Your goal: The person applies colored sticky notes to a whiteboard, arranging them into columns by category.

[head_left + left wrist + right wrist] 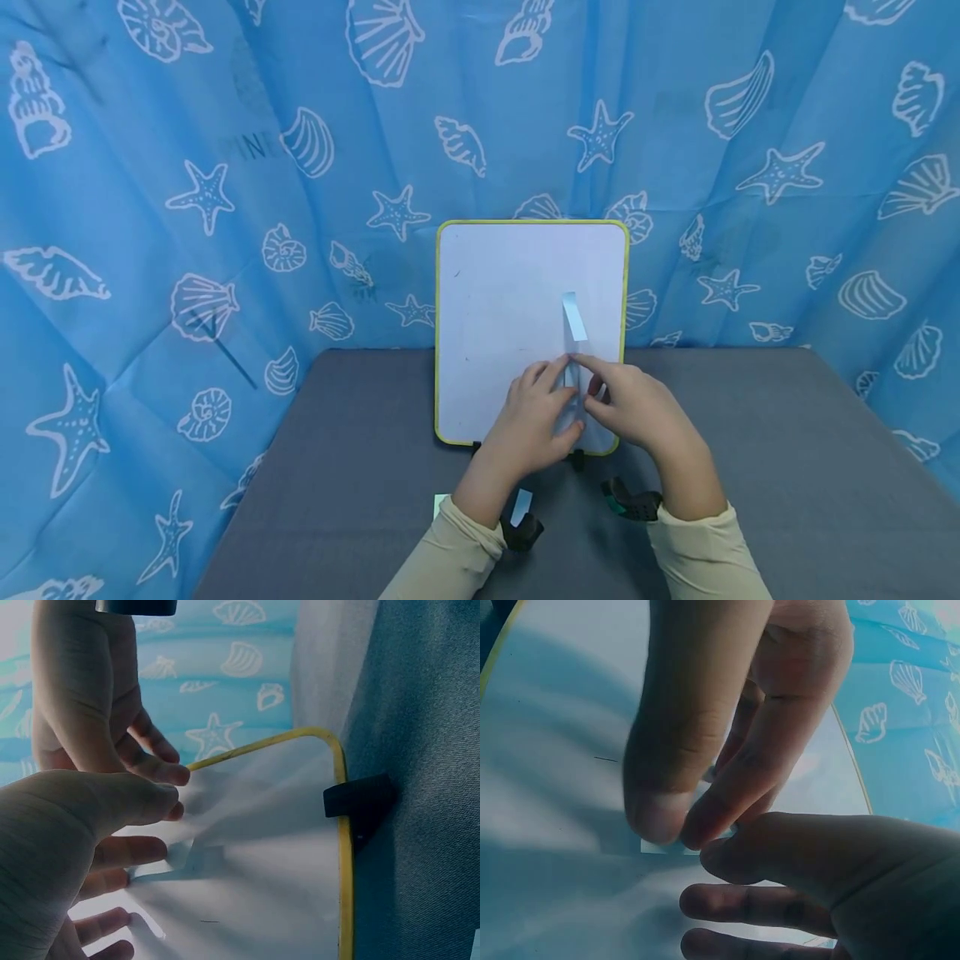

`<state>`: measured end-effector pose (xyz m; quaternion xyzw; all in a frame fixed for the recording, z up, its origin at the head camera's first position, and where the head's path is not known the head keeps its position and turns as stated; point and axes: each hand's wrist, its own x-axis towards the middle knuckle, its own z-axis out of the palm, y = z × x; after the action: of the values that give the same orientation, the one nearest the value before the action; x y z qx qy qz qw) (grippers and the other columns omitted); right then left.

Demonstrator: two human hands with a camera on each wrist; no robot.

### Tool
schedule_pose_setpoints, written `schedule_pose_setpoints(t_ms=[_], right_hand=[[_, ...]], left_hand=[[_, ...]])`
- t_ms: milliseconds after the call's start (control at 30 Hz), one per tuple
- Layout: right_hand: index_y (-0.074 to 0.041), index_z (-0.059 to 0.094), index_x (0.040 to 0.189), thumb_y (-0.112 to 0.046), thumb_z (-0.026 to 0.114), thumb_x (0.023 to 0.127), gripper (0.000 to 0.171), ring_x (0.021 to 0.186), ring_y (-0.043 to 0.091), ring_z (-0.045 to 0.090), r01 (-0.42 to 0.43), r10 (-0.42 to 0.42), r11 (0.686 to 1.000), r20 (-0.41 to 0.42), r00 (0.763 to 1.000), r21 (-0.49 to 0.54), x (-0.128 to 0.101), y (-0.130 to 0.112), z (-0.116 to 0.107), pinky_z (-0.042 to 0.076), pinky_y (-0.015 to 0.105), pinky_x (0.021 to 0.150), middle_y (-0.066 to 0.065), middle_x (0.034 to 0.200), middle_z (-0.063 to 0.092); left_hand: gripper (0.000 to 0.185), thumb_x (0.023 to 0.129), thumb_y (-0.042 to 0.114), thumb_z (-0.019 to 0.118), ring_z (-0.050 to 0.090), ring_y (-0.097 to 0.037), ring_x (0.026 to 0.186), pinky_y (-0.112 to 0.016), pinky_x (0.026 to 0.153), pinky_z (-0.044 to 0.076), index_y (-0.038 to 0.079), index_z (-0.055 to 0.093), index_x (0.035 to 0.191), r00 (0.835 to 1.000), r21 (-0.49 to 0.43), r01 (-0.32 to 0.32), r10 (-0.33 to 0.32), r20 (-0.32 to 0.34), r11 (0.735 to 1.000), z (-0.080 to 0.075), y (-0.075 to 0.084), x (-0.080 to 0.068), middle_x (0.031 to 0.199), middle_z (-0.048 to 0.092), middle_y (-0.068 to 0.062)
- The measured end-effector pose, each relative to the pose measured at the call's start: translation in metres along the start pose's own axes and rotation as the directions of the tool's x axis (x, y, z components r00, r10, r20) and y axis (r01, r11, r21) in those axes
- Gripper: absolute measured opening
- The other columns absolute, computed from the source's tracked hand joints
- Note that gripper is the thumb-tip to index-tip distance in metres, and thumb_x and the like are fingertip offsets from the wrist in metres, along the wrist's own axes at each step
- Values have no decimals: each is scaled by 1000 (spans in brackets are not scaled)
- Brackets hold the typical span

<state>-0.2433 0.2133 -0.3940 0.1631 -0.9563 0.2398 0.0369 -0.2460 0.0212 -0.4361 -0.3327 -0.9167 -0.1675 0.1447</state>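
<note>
A white dry-erase board (502, 292) with a yellow rim stands upright on the table. On its right half is a narrow pale-blue strip (574, 318); its lower end seems to stand off the surface. Another pale strip piece (571, 377) shows lower down between the hands, also in the left wrist view (182, 856); whether the two join is hidden. My left hand (528, 421) touches the board beside the lower piece, fingers spread. From the other side my right hand (637, 408) reaches in, its index fingertip meeting the left index fingertip at the strip.
Black stand feet (577, 460) hold the board's lower edge. Near the left sleeve lie a blue strip (521, 506) and a pale green piece (440, 505) on the grey tabletop (360, 467). A blue shell-print curtain (300, 208) hangs behind.
</note>
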Motion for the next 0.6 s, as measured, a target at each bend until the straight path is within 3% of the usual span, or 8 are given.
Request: schedule_pose_setpoints(t_ms=[267,600], right_hand=[[-4,59,148,-13,73,98,53,76,19,63,-39,39,999,-19,999,3,-4,4,-5,53,36,64,11,99,73],[-8,56,153,-14,72,99,56,68,14,57,14,-14,1000,-2,1000,-3,-2,-3,-2,48,33,59,7,95,72]], left_hand=[[42,100,42,72,38,-32,154,-56,116,45,14,75,132,1000,-3,-6,6,4,1000,3,1,-1,173,35,-9],[42,100,41,73,33,-31,157,-57,118,42,20,73,136,1000,-14,16,-16,17,1000,5,1,-5,176,29,-6]])
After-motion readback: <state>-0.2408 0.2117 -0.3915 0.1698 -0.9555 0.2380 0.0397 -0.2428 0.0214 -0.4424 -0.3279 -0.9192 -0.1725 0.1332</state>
